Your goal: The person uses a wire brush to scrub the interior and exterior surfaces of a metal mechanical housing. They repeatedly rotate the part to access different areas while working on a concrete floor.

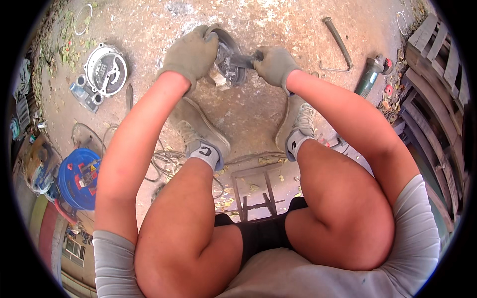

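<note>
My left hand [191,54], in a grey-green work glove, is closed around the upper left rim of a round metal housing [240,77] on the ground ahead of my feet. The housing is tilted, with dark walls and a pale, rough interior. My right hand [275,64], gloved alike, grips a flat dark blade-like tool [241,61] that points left into the housing. Its handle is hidden in the fist, and whether the tip touches metal I cannot tell.
At the left lie a round metal casting [119,85], a dark flat strip [129,97], cables [166,161] and a blue bucket [69,171]. A metal bar [338,42], hex key [334,68], green angle grinder [368,79] and wooden pallets [430,99] are at the right.
</note>
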The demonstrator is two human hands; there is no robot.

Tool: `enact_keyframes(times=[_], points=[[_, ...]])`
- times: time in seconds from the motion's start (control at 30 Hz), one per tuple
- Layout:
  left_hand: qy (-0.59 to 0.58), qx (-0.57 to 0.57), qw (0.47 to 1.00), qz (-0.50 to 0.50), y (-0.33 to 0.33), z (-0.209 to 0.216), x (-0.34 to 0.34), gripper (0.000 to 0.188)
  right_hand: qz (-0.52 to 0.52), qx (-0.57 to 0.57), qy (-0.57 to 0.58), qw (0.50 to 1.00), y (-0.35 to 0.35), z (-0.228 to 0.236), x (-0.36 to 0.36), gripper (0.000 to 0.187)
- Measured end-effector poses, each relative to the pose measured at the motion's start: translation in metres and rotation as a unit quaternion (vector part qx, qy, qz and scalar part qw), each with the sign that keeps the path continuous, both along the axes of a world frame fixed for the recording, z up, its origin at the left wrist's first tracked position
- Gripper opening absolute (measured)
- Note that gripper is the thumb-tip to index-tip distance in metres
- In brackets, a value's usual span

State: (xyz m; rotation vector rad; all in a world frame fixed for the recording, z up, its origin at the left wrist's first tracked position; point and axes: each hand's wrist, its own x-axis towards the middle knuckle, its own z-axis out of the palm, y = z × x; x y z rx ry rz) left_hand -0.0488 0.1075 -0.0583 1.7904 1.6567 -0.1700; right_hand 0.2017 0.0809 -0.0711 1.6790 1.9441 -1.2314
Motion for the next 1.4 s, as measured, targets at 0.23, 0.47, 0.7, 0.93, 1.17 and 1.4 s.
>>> enact_keyframes(times=[0.23, 0.47, 0.7, 0.93, 1.17, 1.4], points=[[0.000, -0.031, 0.999, 0.040, 0.004, 0.008, 0.004, 0.056, 0.083, -0.108, -0.039, 0.990, 0.044, 0.011, -0.012, 0.035], [-0.010, -0.014, 1.000, 0.000, 0.004, 0.026, 0.011, 0.056, 0.359, -0.027, -0.116, 0.926, 0.047, -0.017, -0.020, 0.032], [-0.016, -0.012, 0.999, 0.042, 0.002, 0.010, -0.002, 0.058, 0.259, -0.035, -0.088, 0.961, 0.063, -0.004, -0.038, 0.030], [-0.055, -0.010, 0.995, 0.087, -0.008, 0.015, -0.010, 0.063, 0.385, -0.031, -0.151, 0.910, 0.081, -0.017, -0.052, 0.024], [-0.051, 0.028, 0.998, 0.034, -0.010, 0.003, -0.014, 0.063, 0.322, -0.022, -0.193, 0.927, 0.074, -0.004, -0.066, 0.021], [-0.082, -0.004, 0.992, 0.093, -0.016, 0.009, -0.022, 0.061, 0.214, 0.034, -0.087, 0.972, 0.053, 0.007, -0.051, 0.025]])
